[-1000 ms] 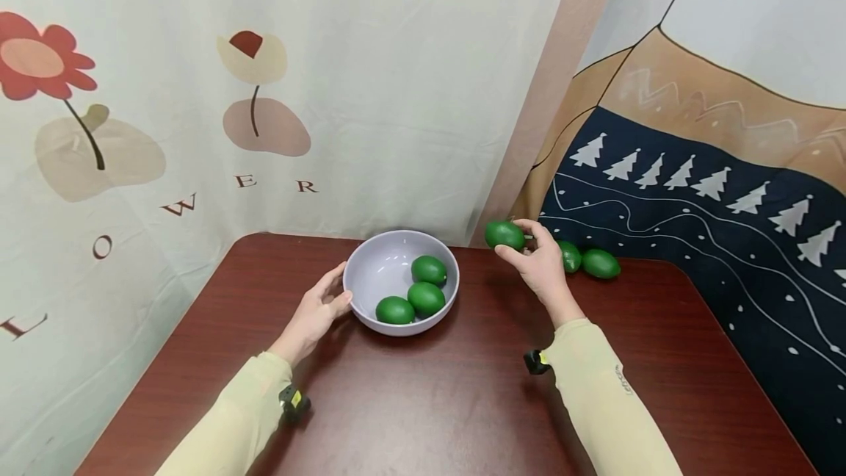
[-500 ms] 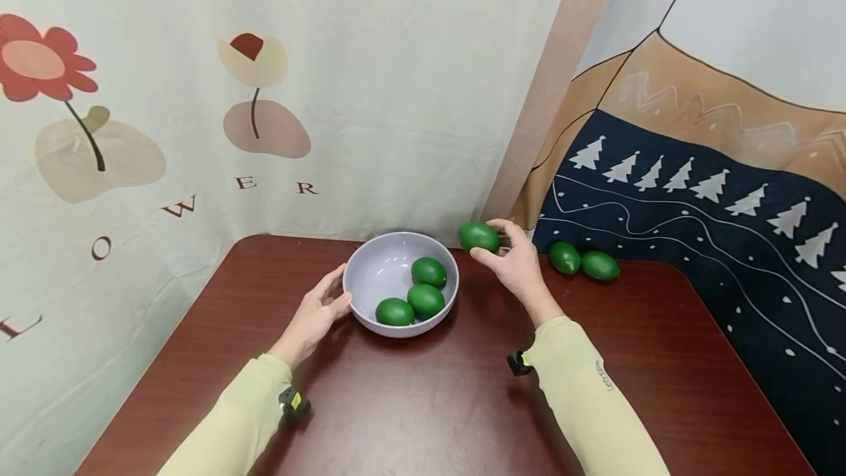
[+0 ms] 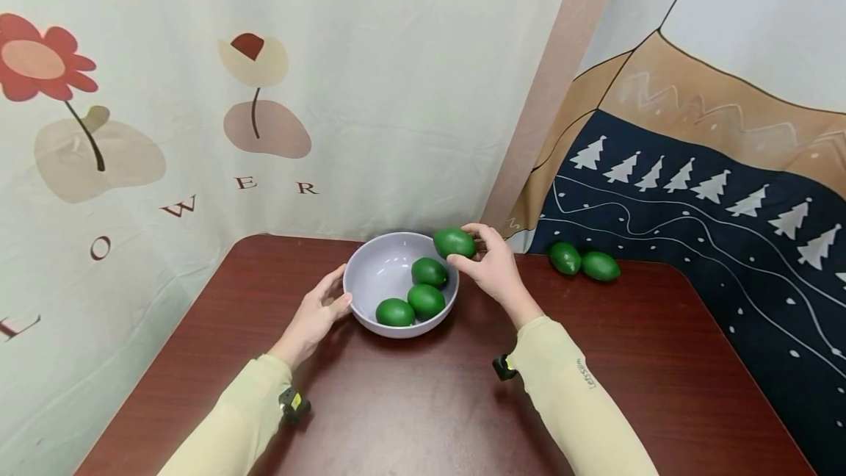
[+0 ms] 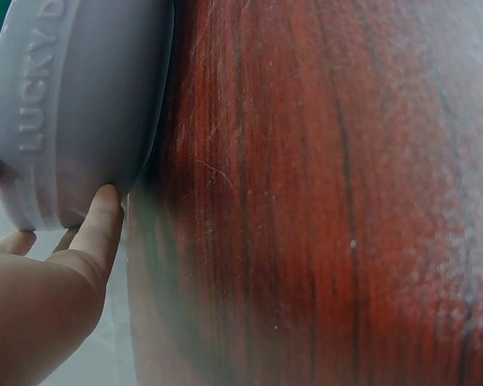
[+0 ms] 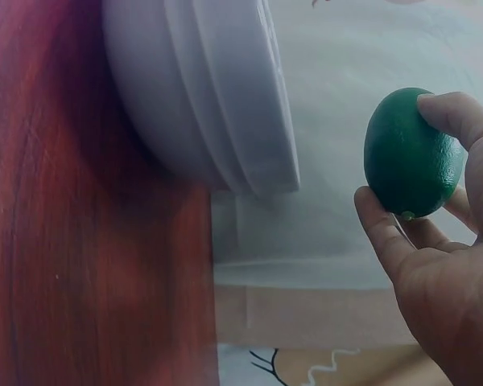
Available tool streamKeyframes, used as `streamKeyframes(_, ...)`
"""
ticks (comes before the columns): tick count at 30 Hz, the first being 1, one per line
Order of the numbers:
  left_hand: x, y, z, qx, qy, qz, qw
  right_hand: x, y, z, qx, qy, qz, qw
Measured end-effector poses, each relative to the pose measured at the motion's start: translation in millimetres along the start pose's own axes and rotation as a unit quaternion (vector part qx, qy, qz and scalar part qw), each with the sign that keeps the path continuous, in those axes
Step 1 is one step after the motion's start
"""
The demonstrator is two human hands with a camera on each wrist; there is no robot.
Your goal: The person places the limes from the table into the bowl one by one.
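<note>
Leftward went my right hand (image 3: 494, 267) over the last half second, carrying the pinched lime (image 3: 454, 243) from beside the bowl (image 3: 371, 270) to above its far right rim, while my left hand (image 3: 312, 323) stayed put, fingers spread wide against the bowl's outer left wall. Let go too early, the lime could have clipped that rim and rolled off, being smooth and rounded; from the head view I couldn't fairly judge how far inside it hung. Dropped onto the three limes (image 3: 426, 301) in the bowl, it might have glanced off too, and too firm a left push could have slid the bowl. Behind, the table (image 3: 410, 402) ended close by the curtain (image 3: 396, 109), leaving little room; the bowl's left half and the wood on my side offered more. Two limes (image 3: 600, 266) sat near that back edge, farther right.
</note>
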State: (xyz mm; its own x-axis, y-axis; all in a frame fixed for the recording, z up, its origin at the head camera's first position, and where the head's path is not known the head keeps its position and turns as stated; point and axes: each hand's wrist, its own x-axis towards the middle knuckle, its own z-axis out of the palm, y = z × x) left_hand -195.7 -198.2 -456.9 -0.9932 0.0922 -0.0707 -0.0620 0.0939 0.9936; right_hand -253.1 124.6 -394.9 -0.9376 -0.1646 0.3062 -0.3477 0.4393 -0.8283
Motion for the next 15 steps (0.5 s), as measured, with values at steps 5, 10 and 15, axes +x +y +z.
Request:
streamKeyframes(5,-0.3,0.0,0.2,0.0,0.003,0.0,1.0,-0.1,-2.3,7.8,-0.016,-0.004,-0.015,1.0)
streamKeyframes(10,-0.6,-0.2,1.4,0.001,0.006,0.005,1.0,-0.2,-6.1,14.2,-0.012,-0.014,-0.02,1.0)
streamKeyframes(15,-0.2,-0.6,1.0,-0.001,0.006,0.006,1.0,0.7,-8.2,21.1,-0.006,-0.022,-0.023,0.999)
